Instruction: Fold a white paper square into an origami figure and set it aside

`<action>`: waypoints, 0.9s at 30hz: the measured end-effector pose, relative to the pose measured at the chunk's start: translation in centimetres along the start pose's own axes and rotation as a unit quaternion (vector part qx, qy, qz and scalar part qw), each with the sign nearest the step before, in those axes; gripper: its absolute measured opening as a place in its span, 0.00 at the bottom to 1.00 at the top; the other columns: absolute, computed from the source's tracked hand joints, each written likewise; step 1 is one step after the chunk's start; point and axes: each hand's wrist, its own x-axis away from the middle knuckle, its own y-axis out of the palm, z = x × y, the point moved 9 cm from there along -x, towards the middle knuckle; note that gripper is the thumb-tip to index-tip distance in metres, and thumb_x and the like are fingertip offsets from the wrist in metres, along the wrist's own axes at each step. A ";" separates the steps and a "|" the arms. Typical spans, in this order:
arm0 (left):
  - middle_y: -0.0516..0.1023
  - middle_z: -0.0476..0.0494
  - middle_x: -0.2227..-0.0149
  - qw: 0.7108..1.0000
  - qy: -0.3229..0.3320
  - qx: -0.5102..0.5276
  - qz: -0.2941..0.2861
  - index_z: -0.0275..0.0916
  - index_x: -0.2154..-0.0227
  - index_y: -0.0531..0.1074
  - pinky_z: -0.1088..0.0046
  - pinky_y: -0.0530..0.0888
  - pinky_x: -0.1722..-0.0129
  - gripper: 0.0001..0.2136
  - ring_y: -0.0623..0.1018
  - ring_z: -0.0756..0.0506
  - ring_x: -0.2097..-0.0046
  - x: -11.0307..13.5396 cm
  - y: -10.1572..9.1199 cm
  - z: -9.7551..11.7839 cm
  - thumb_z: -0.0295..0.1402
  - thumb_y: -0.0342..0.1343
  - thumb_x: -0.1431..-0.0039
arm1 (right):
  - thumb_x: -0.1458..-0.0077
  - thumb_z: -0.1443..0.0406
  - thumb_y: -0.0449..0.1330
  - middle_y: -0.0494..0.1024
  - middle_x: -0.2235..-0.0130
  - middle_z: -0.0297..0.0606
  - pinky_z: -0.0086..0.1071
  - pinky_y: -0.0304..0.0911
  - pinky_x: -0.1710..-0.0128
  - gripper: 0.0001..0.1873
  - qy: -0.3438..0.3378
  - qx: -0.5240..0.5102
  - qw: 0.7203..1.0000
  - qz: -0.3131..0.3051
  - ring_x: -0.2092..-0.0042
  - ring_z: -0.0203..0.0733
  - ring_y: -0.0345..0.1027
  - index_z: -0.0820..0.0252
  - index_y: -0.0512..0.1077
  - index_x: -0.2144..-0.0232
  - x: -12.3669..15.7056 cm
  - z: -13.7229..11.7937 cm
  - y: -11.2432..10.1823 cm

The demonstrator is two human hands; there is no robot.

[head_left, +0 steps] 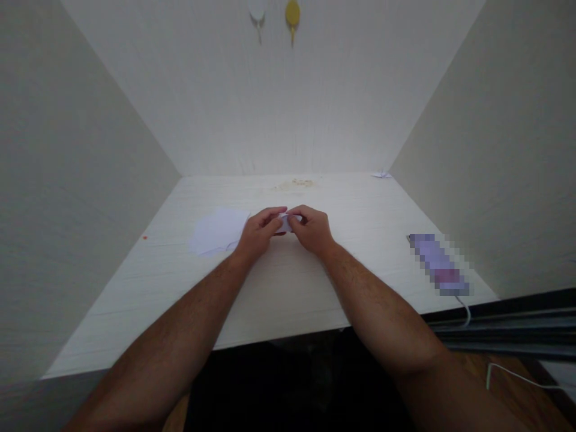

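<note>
A small piece of folded white paper (284, 225) is held between both hands above the middle of the table. My left hand (260, 231) pinches its left side with thumb and fingers. My right hand (311, 227) grips the right side, thumb on the near face. Fingers cover much of the paper, so its full shape is hidden. Left of my left hand, loose white paper sheets (216, 231) lie flat on the table, partly overlapping.
The white table (279, 300) is walled on three sides. A blurred-out phone-like device (434, 258) with a white cable (467, 312) lies at the right. A small paper piece (381, 175) rests in the far right corner. White (257, 12) and yellow (292, 13) hooks hang on the back wall.
</note>
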 end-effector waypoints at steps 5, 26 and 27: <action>0.82 0.41 0.62 0.999 -0.026 0.011 0.033 0.36 0.53 0.76 0.59 0.81 0.59 0.20 0.81 0.44 0.61 0.3 -0.1 -0.1 0.42 0.62 0.46 | 0.44 0.66 0.57 0.80 0.67 0.34 0.30 0.64 0.64 0.07 -0.051 0.047 0.997 -0.012 0.68 0.36 0.70 0.57 0.76 0.65 0.3 -0.8 0.4; 0.82 0.44 0.68 0.993 -0.041 0.101 0.047 0.37 0.63 0.81 0.69 0.73 0.65 0.15 0.77 0.48 0.68 0.0 -0.4 -1.9 0.38 0.68 0.55 | 0.45 0.69 0.57 0.77 0.66 0.36 0.32 0.64 0.58 0.06 -0.111 0.062 0.992 0.027 0.61 0.38 0.70 0.57 0.73 0.68 0.6 -2.1 -0.3; 0.81 0.44 0.69 0.993 -0.040 0.100 0.058 0.37 0.64 0.81 0.70 0.72 0.66 0.15 0.76 0.48 0.69 0.0 -0.6 -1.9 0.38 0.68 0.56 | 0.45 0.69 0.57 0.77 0.66 0.35 0.32 0.64 0.58 0.06 -0.117 0.059 0.991 0.031 0.62 0.38 0.70 0.57 0.73 0.67 0.6 -2.2 -0.3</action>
